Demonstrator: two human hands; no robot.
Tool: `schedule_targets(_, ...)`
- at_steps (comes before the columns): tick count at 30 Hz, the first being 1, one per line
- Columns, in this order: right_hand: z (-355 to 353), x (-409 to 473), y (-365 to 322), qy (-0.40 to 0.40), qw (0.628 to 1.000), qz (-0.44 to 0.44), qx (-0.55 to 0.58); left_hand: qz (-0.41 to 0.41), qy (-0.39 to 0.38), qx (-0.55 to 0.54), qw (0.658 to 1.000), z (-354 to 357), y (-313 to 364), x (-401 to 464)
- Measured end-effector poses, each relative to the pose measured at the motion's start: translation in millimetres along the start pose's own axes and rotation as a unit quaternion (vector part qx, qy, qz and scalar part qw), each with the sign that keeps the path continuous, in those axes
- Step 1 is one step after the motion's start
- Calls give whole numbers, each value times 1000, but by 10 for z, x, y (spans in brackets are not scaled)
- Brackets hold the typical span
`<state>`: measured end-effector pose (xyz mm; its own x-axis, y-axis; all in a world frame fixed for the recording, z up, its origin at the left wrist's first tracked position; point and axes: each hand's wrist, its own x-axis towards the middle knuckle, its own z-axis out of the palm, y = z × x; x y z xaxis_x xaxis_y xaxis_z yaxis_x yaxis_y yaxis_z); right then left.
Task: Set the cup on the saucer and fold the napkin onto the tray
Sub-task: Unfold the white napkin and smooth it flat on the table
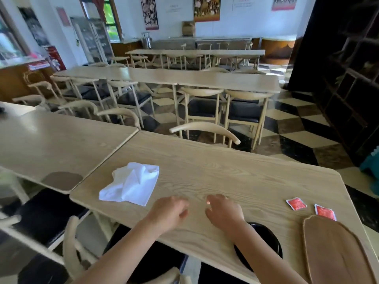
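Note:
A crumpled white napkin (131,184) lies on the light wooden table (225,173), left of centre. My left hand (170,212) hovers just right of it, fingers loosely curled and holding nothing. My right hand (222,212) is beside it, fingers spread over the bare tabletop, also with nothing in it. A black round saucer (266,240) sits at the near edge, partly hidden under my right forearm. A brown oval wooden tray (336,253) lies at the near right corner. No cup is in view.
Two red sauce packets (296,203) (325,212) lie just beyond the tray. A second table (51,140) adjoins on the left. A chair back (205,130) stands at the far edge, and another chair (71,249) at the near left.

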<state>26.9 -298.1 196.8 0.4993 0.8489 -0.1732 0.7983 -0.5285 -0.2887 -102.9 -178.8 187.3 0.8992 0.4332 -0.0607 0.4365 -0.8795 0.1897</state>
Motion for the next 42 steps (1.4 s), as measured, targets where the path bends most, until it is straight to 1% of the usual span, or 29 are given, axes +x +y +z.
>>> schedule_targets(3, -10, 76, -583, 19, 999, -32, -35, 16, 1, 68, 998, -193, -528, -335)
schedule_targets(7, 178, 151, -1438, 33, 996, -57, -53, -7, -1, 107, 994, -339, -1341, -898)
schedule_targets(11, 426, 273, -2152, 33, 994, -79, -62, -49, -7, 89, 995, -581, -1995, -1354)
schedule_targets(15, 616, 406, -2547, 24, 995, -73, -68, -57, 2, 58, 997, -757, -2425, -1552)
schedule_targets(18, 731, 547, -2643, 18, 995, -64, -79, -59, 9, 30, 998, -712, -2661, -1518)
schedule_targets(20, 820, 677, -2635, 8, 996, -50, -76, -66, 10, 0, 998, -554, -2795, -1443)
schedule_targets(24, 1066, 1069, -2507, -2, 998, -35, -60, -74, -28, -29, 996, -175, -3021, -1152)
schedule_targets(26, 1193, 1340, -2457, 20, 997, -54, -59, -77, -41, -40, 995, -48, -3145, -935)
schedule_targets(28, 1326, 1601, -2451, 27, 992, -91, -79, -102, -55, -65, 991, 78, -3263, -731)
schedule_targets(31, 1537, 1920, -2480, -18, 981, -142, -130, -122, -112, -101, 981, 293, -3394, -492)
schedule_targets(34, 1616, 2219, -2438, -35, 974, -160, -159, -105, -138, -105, 979, 484, -3498, -270)
schedule_targets(36, 1635, 2380, -2404, -38, 972, -153, -173, -105, -130, -73, 983, 615, -3556, -138)
schedule_targets(39, 1700, 2593, -2371, -48, 963, -148, -220, -124, -91, -25, 988, 810, -3664, 58)
schedule_targets(41, 1752, 2693, -2379, -42, 958, -143, -245, -120, -41, -29, 991, 904, -3774, 200)
schedule_targets(42, 1760, 2735, -2394, -28, 957, -137, -253, -116, -14, -52, 992, 938, -3833, 285)
